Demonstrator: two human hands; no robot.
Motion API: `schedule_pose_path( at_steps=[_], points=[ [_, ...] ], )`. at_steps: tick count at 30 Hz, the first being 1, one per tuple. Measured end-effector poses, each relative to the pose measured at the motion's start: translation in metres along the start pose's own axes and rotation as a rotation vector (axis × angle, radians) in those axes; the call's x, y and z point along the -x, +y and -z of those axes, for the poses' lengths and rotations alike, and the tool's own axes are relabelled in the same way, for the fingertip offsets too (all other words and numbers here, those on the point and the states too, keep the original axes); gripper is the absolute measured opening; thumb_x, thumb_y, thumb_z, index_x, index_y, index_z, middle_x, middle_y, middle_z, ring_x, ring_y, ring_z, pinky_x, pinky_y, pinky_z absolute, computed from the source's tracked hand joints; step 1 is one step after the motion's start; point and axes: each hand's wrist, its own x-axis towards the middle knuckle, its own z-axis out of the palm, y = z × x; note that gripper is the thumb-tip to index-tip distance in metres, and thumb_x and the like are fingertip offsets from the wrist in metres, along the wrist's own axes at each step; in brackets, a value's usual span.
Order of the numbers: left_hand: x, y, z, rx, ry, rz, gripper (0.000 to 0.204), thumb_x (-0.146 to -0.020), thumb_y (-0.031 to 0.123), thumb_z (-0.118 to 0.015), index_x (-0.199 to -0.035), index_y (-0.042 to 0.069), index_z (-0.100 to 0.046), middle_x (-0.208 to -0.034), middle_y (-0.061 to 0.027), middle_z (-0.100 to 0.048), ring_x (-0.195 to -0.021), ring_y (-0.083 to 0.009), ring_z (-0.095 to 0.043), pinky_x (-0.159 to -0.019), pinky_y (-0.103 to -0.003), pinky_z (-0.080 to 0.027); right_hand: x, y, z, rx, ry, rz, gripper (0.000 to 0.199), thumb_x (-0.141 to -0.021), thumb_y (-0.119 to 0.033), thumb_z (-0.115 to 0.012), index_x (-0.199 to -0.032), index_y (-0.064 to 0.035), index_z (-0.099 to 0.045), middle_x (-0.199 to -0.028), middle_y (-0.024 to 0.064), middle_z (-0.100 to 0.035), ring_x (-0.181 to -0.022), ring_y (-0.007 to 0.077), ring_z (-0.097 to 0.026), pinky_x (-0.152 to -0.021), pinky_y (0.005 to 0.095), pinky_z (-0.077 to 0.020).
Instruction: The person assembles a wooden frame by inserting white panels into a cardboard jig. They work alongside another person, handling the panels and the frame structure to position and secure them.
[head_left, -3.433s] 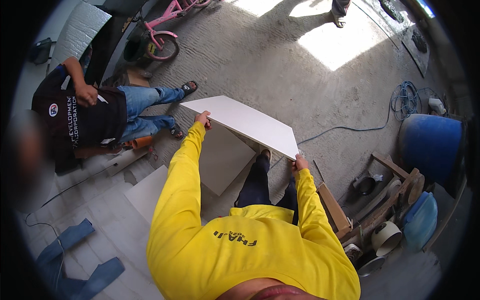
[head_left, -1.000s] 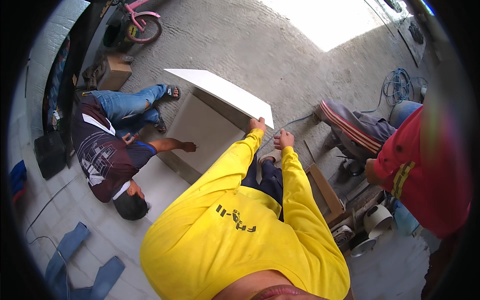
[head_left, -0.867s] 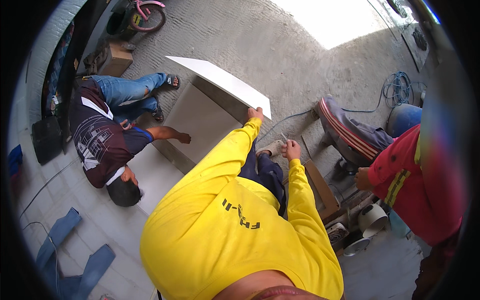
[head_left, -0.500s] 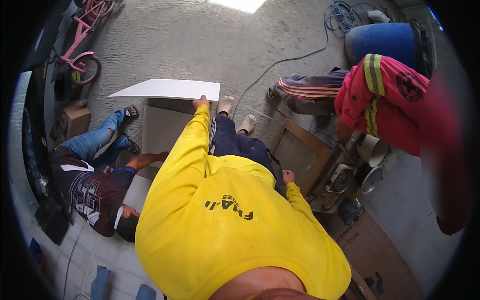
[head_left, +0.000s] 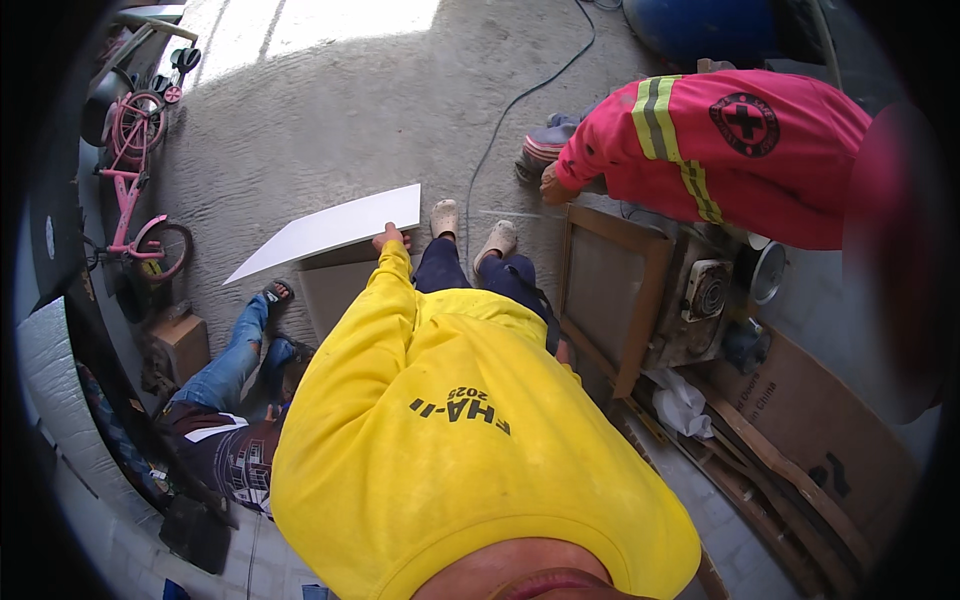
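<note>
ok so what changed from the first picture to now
The right hand let go of the white panel and drew back beside the body; the panel is farther to the person's left. A co-worker in pink has come in at right. The left hand still grips the panel.

Pink bicycle (head_left: pixel 125 213), ten o'clock. Small cardboard box (head_left: pixel 182 343), nine o'clock. Blue drum (head_left: pixel 700 28), one o'clock. Thin cable (head_left: pixel 523 97), twelve o'clock; runs across rough concrete floor (head_left: pixel 330 130). Brown-framed panel (head_left: pixel 641 312), three o'clock; stands just beside stove (head_left: pixel 708 290). Crumpled white bag (head_left: pixel 683 405), four o'clock.
</note>
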Motion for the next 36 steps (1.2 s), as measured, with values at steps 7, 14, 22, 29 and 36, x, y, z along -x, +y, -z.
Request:
schedule_pose_path(
  at_steps=[7,14,22,29,36],
  points=[
    [0.005,0.008,-0.004,0.056,-0.009,-0.013,0.034,-0.082,0.024,-0.051,-0.086,-0.009,-0.054,-0.07,-0.0148,-0.061,-0.052,-0.02,-0.061,-0.039,-0.031,-0.049,-0.044,-0.095,0.045,-0.149,0.079,-0.064,0.024,-0.083,-0.021,-0.052,-0.089,-0.0004,-0.062,-0.082,0.0131,-0.064,-0.074,0.022,-0.061,-0.068,0.0332,-0.046],
    [0.017,0.018,-0.014,0.063,-0.041,0.033,0.036,-0.082,0.027,-0.05,-0.085,-0.01,-0.054,-0.065,-0.015,-0.059,-0.05,-0.02,-0.059,-0.038,-0.032,-0.046,-0.134,-0.321,0.084,-0.157,-0.021,0.245,0.025,-0.081,-0.022,-0.054,-0.09,-0.0002,-0.06,-0.074,0.0111,-0.064,-0.069,0.0186,-0.062,-0.067,0.0305,-0.0464],
    [0.002,0.001,-0.016,-0.001,-0.032,0.023,0.038,-0.08,0.027,-0.054,-0.071,-0.009,-0.06,-0.059,-0.0148,-0.061,-0.045,-0.0196,-0.059,-0.038,-0.032,-0.047,-0.271,-0.443,0.004,0.288,-0.395,0.599,0.025,-0.084,-0.02,-0.051,-0.089,0.0019,-0.061,-0.07,0.008,-0.063,-0.058,0.0139,-0.058,-0.055,0.0258,-0.0456],
    [0.006,0.002,-0.025,-0.072,0.171,0.116,0.046,-0.073,0.033,-0.055,-0.099,-0.004,-0.059,-0.103,-0.0268,-0.058,-0.098,-0.0394,-0.056,-0.086,-0.042,-0.045,-0.304,-0.505,0.025,0.447,-0.657,0.5,0.028,-0.085,-0.022,-0.048,-0.098,0.0005,-0.058,-0.074,0.0093,-0.063,-0.056,0.0148,-0.058,-0.046,0.026,-0.0448],
    [-0.009,-0.029,-0.053,0.015,0.21,0.171,0.047,-0.077,0.033,-0.052,-0.103,-0.006,-0.055,-0.109,-0.0281,-0.054,-0.103,-0.0399,-0.052,-0.089,-0.043,-0.042,-0.353,-0.532,0.075,0.651,-0.575,0.294,0.029,-0.085,-0.021,-0.048,-0.099,0.0019,-0.057,-0.074,0.0101,-0.063,-0.056,0.016,-0.059,-0.045,0.0274,-0.0456]
  ],
)
